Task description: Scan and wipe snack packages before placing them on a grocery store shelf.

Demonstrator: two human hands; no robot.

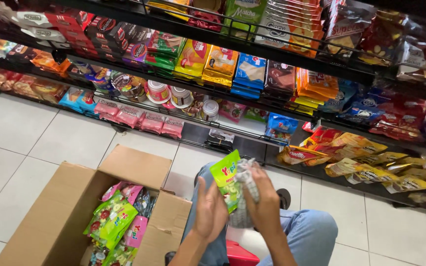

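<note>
My left hand [209, 211] and my right hand [263, 202] are raised together over my knees in blue jeans. Between them they hold a bright green candy bag [225, 173] and a crumpled greyish-white bag [245, 189] behind it. The left palm presses the green bag's lower side, while the right hand's fingers wrap the top of the crumpled bag. An open cardboard box [75, 197] stands on the floor to my left, filled with green and pink candy bags [117, 221].
Black wire shelves [252, 47] packed with snack packets, biscuit packs and tins run across the top. The lowest shelf [366, 170] at right carries yellow and orange bags. White floor tiles [35, 138] surround the box. A red stool edge [240, 253] shows under me.
</note>
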